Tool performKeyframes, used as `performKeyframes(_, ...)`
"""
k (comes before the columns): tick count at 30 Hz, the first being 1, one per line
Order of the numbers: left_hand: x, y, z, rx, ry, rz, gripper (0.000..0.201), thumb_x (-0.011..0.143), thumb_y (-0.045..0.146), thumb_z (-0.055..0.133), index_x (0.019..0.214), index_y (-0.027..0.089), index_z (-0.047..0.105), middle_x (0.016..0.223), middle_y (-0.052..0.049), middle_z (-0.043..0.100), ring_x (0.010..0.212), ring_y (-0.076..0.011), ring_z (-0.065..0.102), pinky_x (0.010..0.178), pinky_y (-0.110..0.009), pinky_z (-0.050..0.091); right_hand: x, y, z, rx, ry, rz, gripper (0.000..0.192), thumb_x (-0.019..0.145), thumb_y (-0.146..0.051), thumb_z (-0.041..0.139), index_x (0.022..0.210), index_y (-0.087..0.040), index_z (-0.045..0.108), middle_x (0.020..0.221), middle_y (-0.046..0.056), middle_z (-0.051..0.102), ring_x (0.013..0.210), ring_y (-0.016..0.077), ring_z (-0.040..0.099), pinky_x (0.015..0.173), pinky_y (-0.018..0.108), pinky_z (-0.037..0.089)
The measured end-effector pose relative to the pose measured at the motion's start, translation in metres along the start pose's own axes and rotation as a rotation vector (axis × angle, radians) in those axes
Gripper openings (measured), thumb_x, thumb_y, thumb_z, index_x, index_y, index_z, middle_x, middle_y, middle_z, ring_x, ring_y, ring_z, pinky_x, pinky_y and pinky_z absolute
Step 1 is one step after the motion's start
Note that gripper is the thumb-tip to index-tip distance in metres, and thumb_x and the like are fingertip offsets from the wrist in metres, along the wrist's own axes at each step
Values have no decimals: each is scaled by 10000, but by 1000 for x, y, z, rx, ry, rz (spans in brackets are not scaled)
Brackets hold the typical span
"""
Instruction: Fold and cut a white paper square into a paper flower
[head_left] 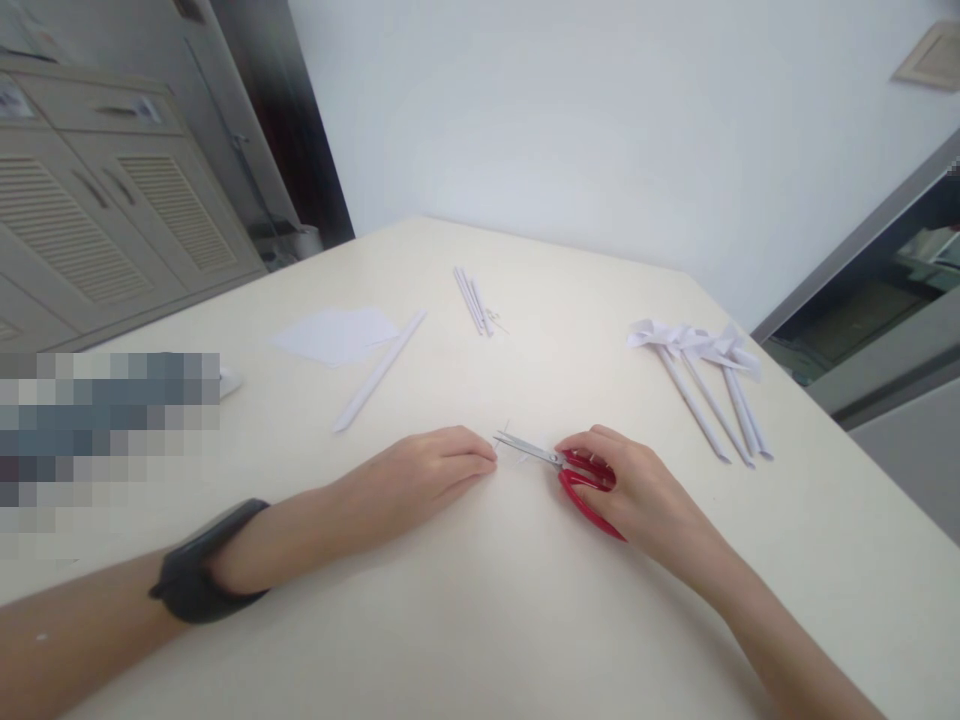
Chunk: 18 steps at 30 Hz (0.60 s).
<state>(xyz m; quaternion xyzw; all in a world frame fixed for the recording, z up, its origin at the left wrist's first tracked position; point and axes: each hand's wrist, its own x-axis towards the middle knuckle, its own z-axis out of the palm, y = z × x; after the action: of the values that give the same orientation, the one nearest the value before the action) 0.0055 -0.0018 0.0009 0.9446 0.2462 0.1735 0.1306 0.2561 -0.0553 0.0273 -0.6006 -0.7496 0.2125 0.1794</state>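
My right hand (pixel 626 480) grips a pair of scissors (pixel 589 490) by the red handles, and the metal blades point left, slightly parted. Close to the blade tips, my left hand (pixel 457 460) has its fingers pressed together on the table side. A thin, pale wire-like piece (pixel 504 432) shows at its fingertips, crossing near the blades. Its lower end is hidden by the fingers. Another small pale sliver (pixel 523 458) lies under the blades.
Paper pinwheels on rolled paper sticks (pixel 694 395) lie at the right. Several thin paper rolls (pixel 471 300) and small thin bits (pixel 495 320) lie farther back. Left of centre are paper sheets (pixel 334 335) and a long paper roll (pixel 380 372). The white table (pixel 525 620) meets a wall.
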Motion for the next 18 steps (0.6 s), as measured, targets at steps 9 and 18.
performKeyframes(9,-1,-1,0,12,-4,4,287,921,218,366,1076,186,606,1140,-63,600,1027,-159,562,936,-303,459,0,-3,0,1,8,38,271,740,-110,494,946,-252,599,909,-20,597,740,119,549,637,248,432)
performKeyframes(18,0,-1,0,5,-1,9,284,918,209,371,1074,183,606,1136,-63,601,1028,-159,562,933,-297,460,0,-2,-4,-4,51,49,227,758,-156,502,944,-249,594,911,-12,609,766,134,568,671,263,443)
